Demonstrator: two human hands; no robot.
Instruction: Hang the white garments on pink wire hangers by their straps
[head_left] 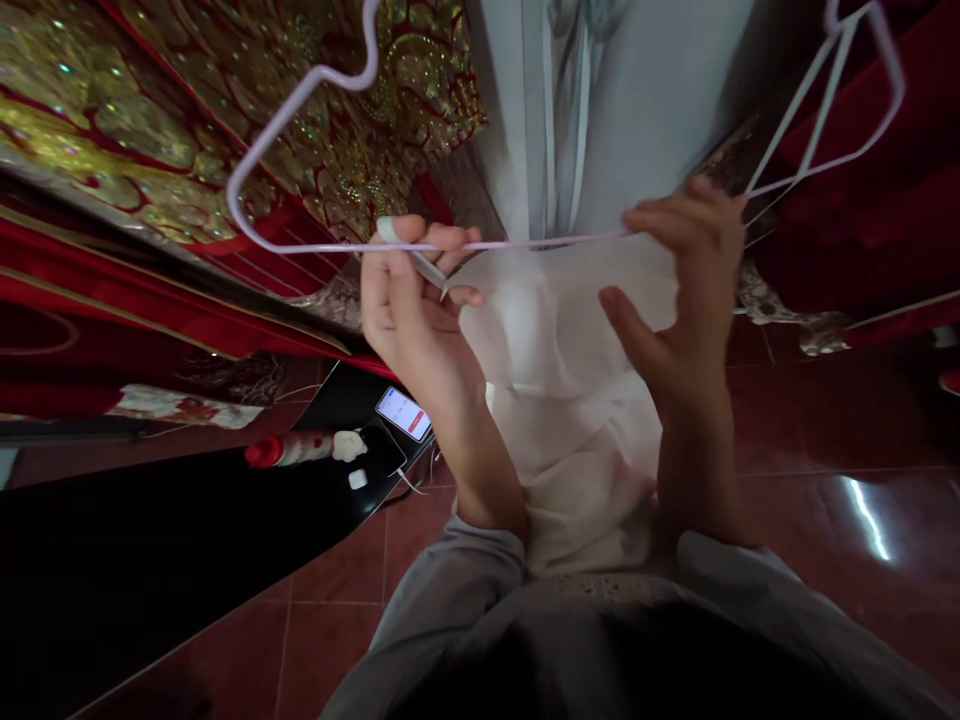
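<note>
A thin pale wire hanger is held up at chest height, its bottom bar running level between both hands. My left hand is closed around the bar and pinches the left edge of a sheer white cloth. My right hand curls over the bar at the cloth's right edge, thumb spread below, fingers pressing the fabric. The cloth hangs down from the bar toward my lap. Hooked beside the first is a second hanger at the upper right.
Red garments with gold embroidery hang at the left, and dark red fabric at the right. A white panel stands behind the hanger. A black table holds a phone, a charger and a red-capped bottle. Red floor tiles lie below.
</note>
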